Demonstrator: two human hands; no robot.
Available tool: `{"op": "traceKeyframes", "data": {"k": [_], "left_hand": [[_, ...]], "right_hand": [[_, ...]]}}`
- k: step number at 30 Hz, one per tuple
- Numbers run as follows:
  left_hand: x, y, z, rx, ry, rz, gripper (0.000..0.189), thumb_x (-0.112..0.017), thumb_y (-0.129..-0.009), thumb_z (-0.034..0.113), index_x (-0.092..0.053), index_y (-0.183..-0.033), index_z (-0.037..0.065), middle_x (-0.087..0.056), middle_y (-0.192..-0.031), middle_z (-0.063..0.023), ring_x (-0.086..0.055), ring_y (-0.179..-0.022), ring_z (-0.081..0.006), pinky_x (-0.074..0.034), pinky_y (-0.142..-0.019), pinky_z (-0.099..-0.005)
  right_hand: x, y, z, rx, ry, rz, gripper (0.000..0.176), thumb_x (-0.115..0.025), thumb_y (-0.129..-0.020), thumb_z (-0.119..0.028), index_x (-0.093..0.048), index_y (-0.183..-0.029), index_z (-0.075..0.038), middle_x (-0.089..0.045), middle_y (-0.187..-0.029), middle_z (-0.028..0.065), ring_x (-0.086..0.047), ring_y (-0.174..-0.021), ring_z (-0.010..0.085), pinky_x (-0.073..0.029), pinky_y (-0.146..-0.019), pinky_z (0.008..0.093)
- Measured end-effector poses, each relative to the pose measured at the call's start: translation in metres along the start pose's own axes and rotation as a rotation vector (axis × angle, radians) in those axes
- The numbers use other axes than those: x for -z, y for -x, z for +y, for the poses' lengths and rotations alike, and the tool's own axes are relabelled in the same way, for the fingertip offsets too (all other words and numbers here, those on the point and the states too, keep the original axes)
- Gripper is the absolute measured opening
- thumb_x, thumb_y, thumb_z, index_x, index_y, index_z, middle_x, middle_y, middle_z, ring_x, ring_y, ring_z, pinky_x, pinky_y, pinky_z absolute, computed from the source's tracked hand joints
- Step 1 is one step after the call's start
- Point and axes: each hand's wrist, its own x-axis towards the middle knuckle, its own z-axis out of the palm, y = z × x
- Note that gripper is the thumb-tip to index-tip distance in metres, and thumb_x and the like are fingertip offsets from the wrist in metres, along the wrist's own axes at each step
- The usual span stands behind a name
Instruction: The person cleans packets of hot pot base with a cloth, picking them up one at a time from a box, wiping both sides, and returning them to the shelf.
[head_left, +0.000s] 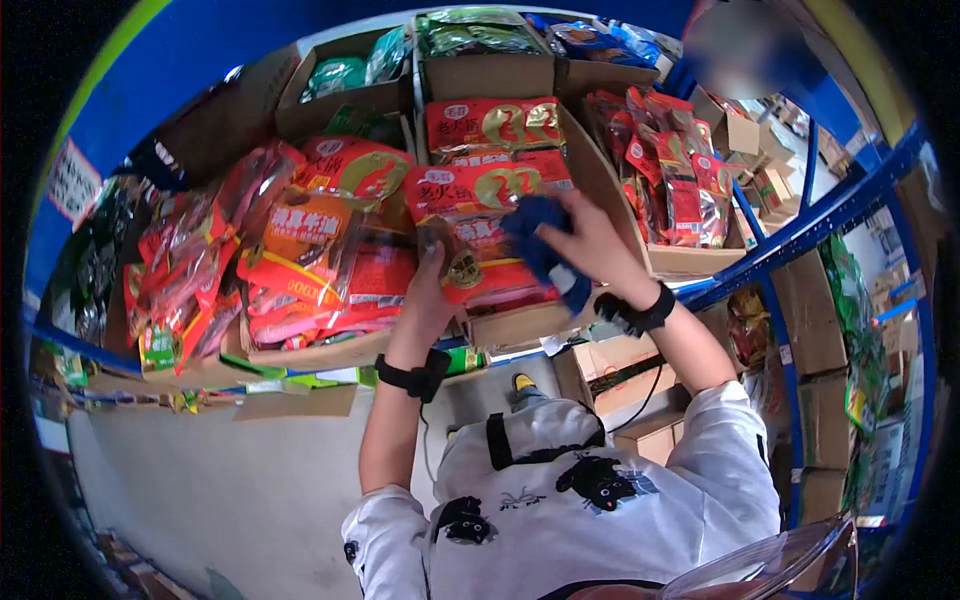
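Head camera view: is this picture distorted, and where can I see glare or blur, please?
In the head view, fisheye bending curves the blue metal shelf rail, and the corners are black; white glare streaks the shiny red plastic packets; the dark blue soft item in the right hand looks slightly smeared; a round patch at top right is heavily blurred.

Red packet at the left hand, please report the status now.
Left hand on red packet, grip unclear. Right hand holding dark blue cloth. In the way: cloth partly hides the packets in the carton.
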Motion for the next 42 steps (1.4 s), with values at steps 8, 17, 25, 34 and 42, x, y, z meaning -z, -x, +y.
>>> {"op": "traceKeyframes", "data": {"k": [8,17,25,34,42], "left_hand": [[0.017,-0.011,-0.013,-0.084,0.054,0.128,0.035,-0.045,-0.094,0.007,-0.041,-0.128,0.005,-0.053,-0.120,-0.0118,-0.053,-0.111,-0.0236,-0.048,-0.092,-0.0400],[0.015,-0.006,-0.015,-0.126,0.154,0.094,0.044,-0.043,-0.094,0.004,-0.030,-0.136,-0.002,-0.050,-0.123,-0.0134,-0.054,-0.109,-0.0230,-0.047,-0.092,-0.0370],[-0.010,0.010,-0.017,-0.374,-0.890,0.451,0.048,-0.058,-0.088,0.013,-0.039,-0.129,-0.001,-0.053,-0.122,-0.0197,-0.050,-0.114,-0.0325,-0.042,-0.092,-0.0346],[-0.033,0.029,-0.008,-0.834,-1.715,0.153,0.037,-0.059,-0.081,0.016,-0.055,-0.117,0.008,-0.049,-0.127,-0.0129,-0.041,-0.125,-0.0301,-0.033,-0.102,-0.0469],[-0.010,0.022,-0.033,-0.699,-1.772,0.137,0.043,-0.062,-0.076,0.009,-0.057,-0.118,0.014,-0.048,-0.131,-0.0043,-0.038,-0.128,-0.0236,-0.030,-0.105,-0.0451]], "right_hand": [[-0.049,-0.060,0.026,-0.137,0.042,-0.306,0.032,-0.064,-0.075,-0.012,-0.062,-0.106,-0.003,-0.062,-0.088,0.0186,-0.059,-0.090,0.0321,-0.047,-0.080,0.0380],[-0.022,-0.005,-0.020,0.219,0.047,-0.605,0.041,-0.063,-0.073,0.002,-0.062,-0.112,-0.010,-0.051,-0.115,0.0113,-0.052,-0.107,0.0253,-0.040,-0.091,0.0332],[0.057,-0.053,0.091,-0.325,-0.024,-0.485,0.021,-0.046,-0.075,-0.008,-0.065,-0.080,0.001,-0.062,-0.083,0.0051,-0.056,-0.073,0.0129,-0.042,-0.066,0.0241],[0.006,-0.135,0.250,-0.389,0.614,-0.531,0.034,-0.053,-0.079,-0.028,-0.065,-0.083,0.004,-0.066,-0.080,0.0170,-0.064,-0.075,0.0322,-0.047,-0.066,0.0396],[-0.038,-0.167,0.399,-0.677,0.104,-0.490,0.038,-0.060,-0.082,-0.037,-0.066,-0.095,-0.002,-0.066,-0.085,0.0060,-0.061,-0.070,0.0173,-0.047,-0.064,0.0344]]}}
